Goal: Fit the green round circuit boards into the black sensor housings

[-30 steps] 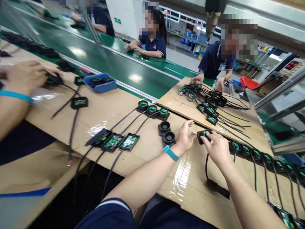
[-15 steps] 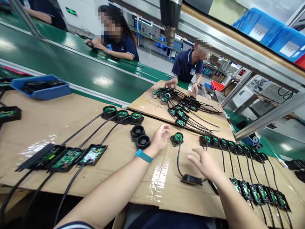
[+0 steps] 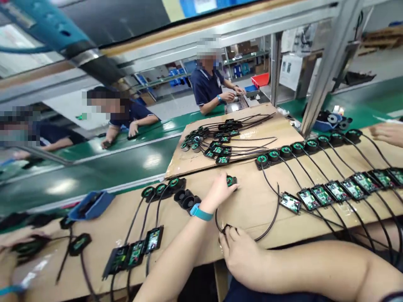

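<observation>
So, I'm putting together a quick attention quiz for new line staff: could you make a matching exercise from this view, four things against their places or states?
Things
1. Left hand
2. Blue bin
3. Red tray
4. Right hand

Places or states
A. In the background, near the top of the picture
B. Fingers over a mostly hidden dark part
C. On a round housing with a green ring
D. Holding black pieces

Pairs: 1-C, 2-D, 3-A, 4-B
</observation>
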A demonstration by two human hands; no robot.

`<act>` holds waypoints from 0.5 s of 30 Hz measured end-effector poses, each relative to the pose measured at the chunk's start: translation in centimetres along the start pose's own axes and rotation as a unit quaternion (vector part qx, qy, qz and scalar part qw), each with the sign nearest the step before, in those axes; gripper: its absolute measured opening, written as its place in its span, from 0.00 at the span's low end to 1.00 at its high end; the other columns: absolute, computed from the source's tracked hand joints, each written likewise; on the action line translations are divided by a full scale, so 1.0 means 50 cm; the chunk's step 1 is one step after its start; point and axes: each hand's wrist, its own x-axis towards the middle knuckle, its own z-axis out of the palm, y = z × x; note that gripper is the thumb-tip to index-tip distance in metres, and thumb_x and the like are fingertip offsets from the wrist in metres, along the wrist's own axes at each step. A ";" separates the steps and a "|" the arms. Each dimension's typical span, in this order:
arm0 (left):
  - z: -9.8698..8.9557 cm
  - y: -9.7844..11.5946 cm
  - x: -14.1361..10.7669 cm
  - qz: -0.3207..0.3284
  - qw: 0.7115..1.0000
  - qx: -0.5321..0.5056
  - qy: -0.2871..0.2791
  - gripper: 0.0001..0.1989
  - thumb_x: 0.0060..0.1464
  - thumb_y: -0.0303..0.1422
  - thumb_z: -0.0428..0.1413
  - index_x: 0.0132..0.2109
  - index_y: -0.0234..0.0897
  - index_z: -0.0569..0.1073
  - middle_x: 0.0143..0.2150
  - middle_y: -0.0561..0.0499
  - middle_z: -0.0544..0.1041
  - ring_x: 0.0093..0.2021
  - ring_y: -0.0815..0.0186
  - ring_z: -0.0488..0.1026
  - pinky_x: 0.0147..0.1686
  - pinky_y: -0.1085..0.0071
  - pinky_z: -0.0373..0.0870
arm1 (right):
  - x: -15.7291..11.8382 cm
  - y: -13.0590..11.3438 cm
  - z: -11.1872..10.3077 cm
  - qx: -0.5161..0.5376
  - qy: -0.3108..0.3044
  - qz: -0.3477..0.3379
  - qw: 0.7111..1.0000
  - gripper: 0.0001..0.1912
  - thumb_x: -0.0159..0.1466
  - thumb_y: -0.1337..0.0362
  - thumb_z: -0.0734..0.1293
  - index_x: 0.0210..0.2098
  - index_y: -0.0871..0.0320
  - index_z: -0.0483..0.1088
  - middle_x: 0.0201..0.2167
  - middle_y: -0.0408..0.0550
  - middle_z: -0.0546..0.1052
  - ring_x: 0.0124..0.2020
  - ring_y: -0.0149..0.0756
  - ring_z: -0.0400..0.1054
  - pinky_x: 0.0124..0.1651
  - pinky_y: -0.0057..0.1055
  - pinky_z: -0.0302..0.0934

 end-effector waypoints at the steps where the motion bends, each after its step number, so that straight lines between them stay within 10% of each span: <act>1: 0.007 0.007 -0.001 -0.005 1.000 0.026 -0.016 0.24 0.53 0.42 0.66 0.49 0.35 0.67 0.42 0.38 0.79 0.43 0.50 0.79 0.39 0.63 0.72 | 0.011 -0.011 0.006 0.003 0.006 -0.007 1.000 0.25 0.66 0.69 0.63 0.61 0.76 0.69 0.56 0.73 0.75 0.59 0.58 0.66 0.52 0.49 0.66; 5: 0.023 0.011 -0.013 -0.047 0.997 0.050 -0.025 0.23 0.58 0.41 0.63 0.52 0.33 0.65 0.44 0.34 0.78 0.45 0.49 0.79 0.40 0.62 0.72 | 0.045 0.009 -0.011 0.059 -0.005 -0.035 0.998 0.23 0.67 0.61 0.67 0.55 0.72 0.74 0.56 0.71 0.75 0.58 0.57 0.67 0.49 0.48 0.67; 9: -0.007 0.005 -0.036 -0.048 0.998 0.017 -0.031 0.18 0.58 0.40 0.63 0.48 0.35 0.68 0.43 0.37 0.80 0.45 0.48 0.79 0.41 0.60 0.72 | 0.042 0.131 -0.074 0.189 -0.027 -0.027 0.981 0.21 0.63 0.51 0.73 0.44 0.63 0.79 0.45 0.61 0.80 0.48 0.51 0.73 0.48 0.44 0.69; 15: -0.206 -0.022 -0.155 -0.100 0.989 -0.074 -0.083 0.21 0.56 0.50 0.61 0.48 0.38 0.74 0.41 0.45 0.81 0.40 0.54 0.79 0.40 0.61 0.74 | 0.009 0.303 -0.063 0.316 0.102 0.219 0.918 0.13 0.71 0.61 0.65 0.48 0.60 0.78 0.45 0.55 0.82 0.46 0.44 0.77 0.54 0.41 0.69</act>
